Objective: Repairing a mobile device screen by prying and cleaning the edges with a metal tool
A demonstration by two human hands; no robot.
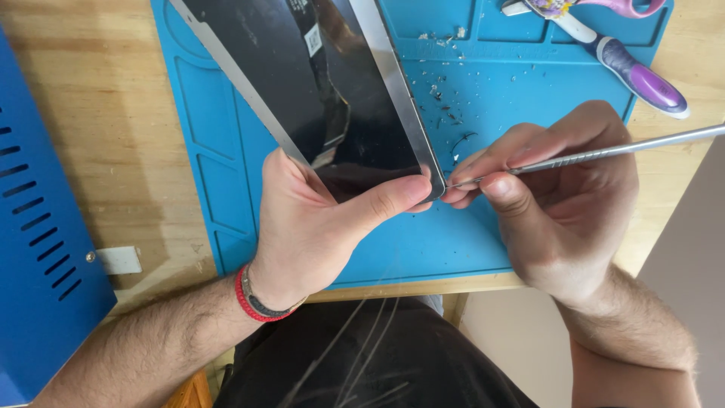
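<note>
Blue work mat point(468, 242) on a wooden table point(98, 151), debris scattered. Your left hand point(317, 227) pinches the dark glass panel point(332, 98) at its lower corner; your right hand point(559, 196) pinches a metal pry tool point(604, 151), tip at that corner. White label patch point(313, 39) up top.

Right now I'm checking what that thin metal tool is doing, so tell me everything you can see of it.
The metal pry tool is a slim, silvery steel-looking rod with a ridged grip section. It lies almost level, its handle running off the right edge. The right hand pinches it between thumb and fingers; its fine tip meets the lower corner of the dark tablet panel, which the left hand holds tilted above the blue work mat.
</note>
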